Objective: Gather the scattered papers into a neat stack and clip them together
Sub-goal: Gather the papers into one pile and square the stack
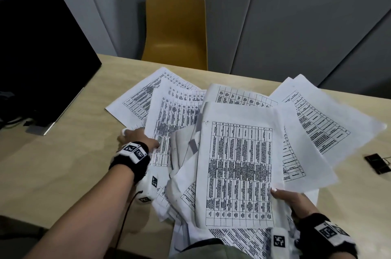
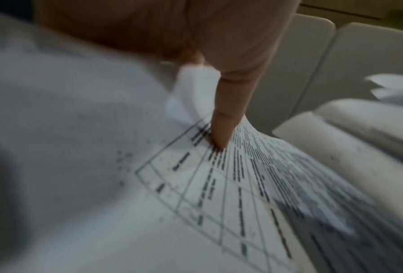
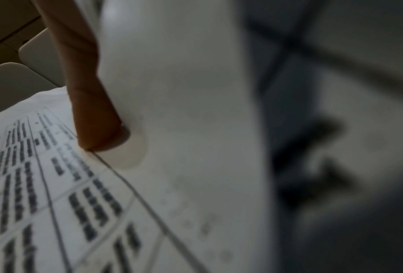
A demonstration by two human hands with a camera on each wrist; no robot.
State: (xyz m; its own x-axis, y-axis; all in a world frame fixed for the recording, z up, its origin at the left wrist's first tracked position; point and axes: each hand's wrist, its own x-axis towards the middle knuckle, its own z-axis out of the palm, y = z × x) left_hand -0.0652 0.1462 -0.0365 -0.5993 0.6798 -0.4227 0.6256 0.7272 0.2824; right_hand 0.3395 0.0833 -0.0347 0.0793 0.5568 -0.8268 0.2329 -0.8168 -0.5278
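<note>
Right hand (image 1: 293, 198) grips the gathered papers (image 1: 237, 172); left hand (image 1: 135, 137) pinches a sheet (image 1: 169, 115). Pull it squarely onto them.

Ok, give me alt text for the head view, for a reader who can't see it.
Two hands gather printed papers scattered across a wooden table: the right hand grips a sheet near the body, the left hand reaches into the far sheets. A black binder clip lies to the right; a yellow chair stands behind.
</note>
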